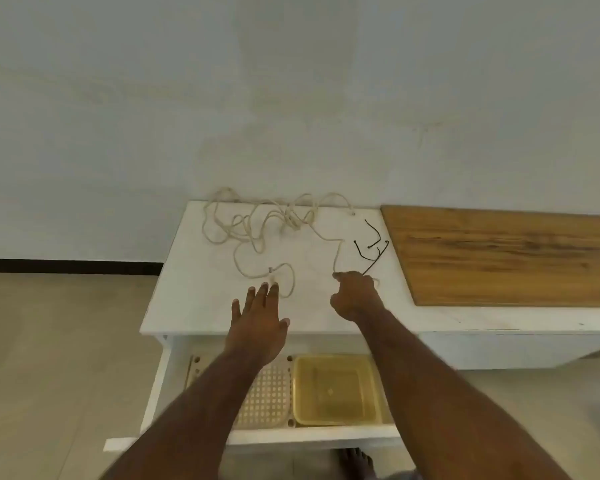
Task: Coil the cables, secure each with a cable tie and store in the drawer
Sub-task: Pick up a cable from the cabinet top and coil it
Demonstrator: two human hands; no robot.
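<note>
I see the left hand (257, 318) flat, fingers spread, empty, fingertips touching a loose, tangled cream cable (257, 233) on the smooth white cabinet top (174, 296). Right hand (355, 294) pinches the cable's strand beside thin black cable ties (373, 249).

Two hands are seen over the cabinet (187, 306): the left hand (257, 322) and the right hand (355, 294). On the cabinet's top, one tangle of pale cables (257, 230) is spread; how many cables it holds cannot be told. About three black ties (373, 249) are counted near the top's right edge. In the cabinet's one open drawer (167, 379), one yellow tub (336, 389) and one perforated tray (267, 396) are counted. One wooden board (499, 254) is laid right of the cabinet.
</note>
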